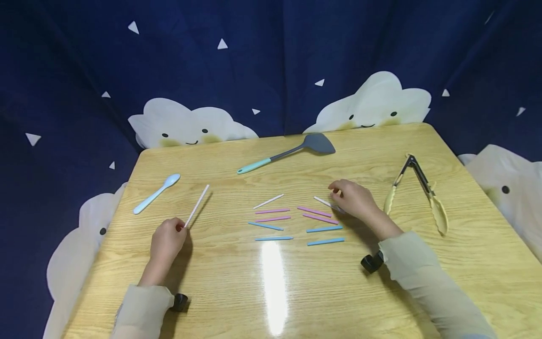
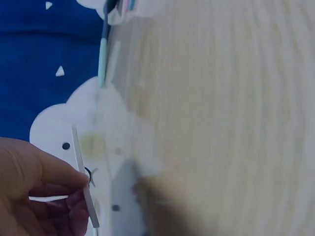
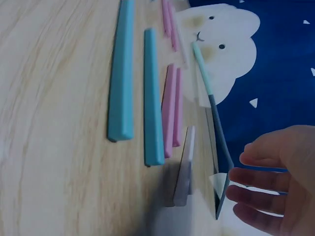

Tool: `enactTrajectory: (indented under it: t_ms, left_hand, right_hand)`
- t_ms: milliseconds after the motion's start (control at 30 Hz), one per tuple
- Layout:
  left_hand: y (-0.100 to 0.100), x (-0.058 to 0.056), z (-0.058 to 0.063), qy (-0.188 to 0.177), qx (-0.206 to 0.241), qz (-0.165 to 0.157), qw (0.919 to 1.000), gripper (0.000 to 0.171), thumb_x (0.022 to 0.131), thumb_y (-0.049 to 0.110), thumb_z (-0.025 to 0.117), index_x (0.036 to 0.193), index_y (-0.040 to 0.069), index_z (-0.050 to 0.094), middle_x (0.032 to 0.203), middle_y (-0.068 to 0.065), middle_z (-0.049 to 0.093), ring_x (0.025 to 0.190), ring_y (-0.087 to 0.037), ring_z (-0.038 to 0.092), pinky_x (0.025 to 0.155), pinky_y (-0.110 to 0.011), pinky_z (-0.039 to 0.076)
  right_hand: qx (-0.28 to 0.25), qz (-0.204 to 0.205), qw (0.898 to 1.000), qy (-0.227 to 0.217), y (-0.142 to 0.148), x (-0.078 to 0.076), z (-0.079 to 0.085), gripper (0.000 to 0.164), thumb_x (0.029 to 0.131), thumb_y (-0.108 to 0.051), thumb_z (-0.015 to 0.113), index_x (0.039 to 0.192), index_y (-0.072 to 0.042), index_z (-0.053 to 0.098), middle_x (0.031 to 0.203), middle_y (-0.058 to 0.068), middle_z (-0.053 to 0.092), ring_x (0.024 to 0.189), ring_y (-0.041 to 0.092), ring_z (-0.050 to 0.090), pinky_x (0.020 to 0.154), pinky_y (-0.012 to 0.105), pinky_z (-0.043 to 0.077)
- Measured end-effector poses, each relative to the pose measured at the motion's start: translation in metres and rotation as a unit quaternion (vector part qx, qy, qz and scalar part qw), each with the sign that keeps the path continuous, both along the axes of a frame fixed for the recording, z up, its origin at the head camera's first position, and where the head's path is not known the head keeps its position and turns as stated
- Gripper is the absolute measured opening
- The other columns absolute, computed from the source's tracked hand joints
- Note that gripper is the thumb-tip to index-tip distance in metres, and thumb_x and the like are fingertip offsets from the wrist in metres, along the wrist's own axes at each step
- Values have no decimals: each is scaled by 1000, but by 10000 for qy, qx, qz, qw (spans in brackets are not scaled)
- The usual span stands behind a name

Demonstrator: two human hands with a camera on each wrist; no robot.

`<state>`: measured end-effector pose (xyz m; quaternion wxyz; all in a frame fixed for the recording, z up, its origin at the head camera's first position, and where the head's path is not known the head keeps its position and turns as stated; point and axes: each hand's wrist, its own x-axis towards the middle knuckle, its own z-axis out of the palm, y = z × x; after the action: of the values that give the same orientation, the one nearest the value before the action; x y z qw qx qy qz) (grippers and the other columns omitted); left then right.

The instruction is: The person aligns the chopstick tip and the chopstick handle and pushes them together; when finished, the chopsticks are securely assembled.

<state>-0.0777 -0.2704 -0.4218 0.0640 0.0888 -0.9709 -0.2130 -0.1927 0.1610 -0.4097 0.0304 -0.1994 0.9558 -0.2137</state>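
My left hand [image 1: 167,242] pinches a thin white stick [image 1: 197,205] between thumb and fingers, its free end pointing up and away; the left wrist view shows this stick [image 2: 83,172] held at the fingertips. My right hand [image 1: 355,201], holding nothing, hovers with loosely bent fingers by a white stick [image 1: 322,202], overlapping its right end in the head view. In the right wrist view the fingers are apart from that white stick [image 3: 184,169]. Below it lie pink sticks [image 1: 314,211] and blue sticks [image 1: 325,229]. A matching group stands left: white stick [image 1: 268,201], pink sticks [image 1: 273,211], blue sticks [image 1: 274,238].
A light blue spoon [image 1: 156,194] lies at the left. A dark spatula [image 1: 292,151] with a mint handle lies toward the back. Tongs [image 1: 417,183] with cream tips stand spread right of my right hand. A navy cloud-print curtain [image 1: 271,66] hangs behind the wooden table [image 1: 220,292].
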Motion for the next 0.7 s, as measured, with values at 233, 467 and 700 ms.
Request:
enactTrajectory:
  t_ms: [233, 467, 700]
  left_hand:
    - [-14, 4, -12, -227, -180, 312, 9991, 9, 75, 0, 54, 76, -8, 59, 67, -17, 55, 57, -26, 50, 49, -39, 41]
    - [-16, 7, -9, -532, -151, 494, 9972, 10, 74, -3, 51, 76, -11, 57, 67, -20, 54, 57, -29, 51, 50, -40, 42]
    - [-17, 5, -6, -834, -268, 368, 9955, 11, 77, -1, 50, 79, -10, 56, 66, -17, 54, 55, -25, 49, 47, -35, 41]
  right_hand:
    - [212, -4, 9997, -130, 4, -6, -8, 23, 86, -14, 55, 105, -4, 63, 89, 8, 65, 63, 15, 55, 53, 31, 42]
    - [187, -38, 9992, -353, 5, -10, -10, 23, 87, -15, 54, 105, -4, 63, 88, 9, 65, 64, 15, 55, 55, 33, 43]
    - [189, -49, 9988, -449, 3, -11, -13, 22, 88, -15, 54, 105, -4, 63, 90, 9, 64, 65, 15, 56, 55, 32, 44]
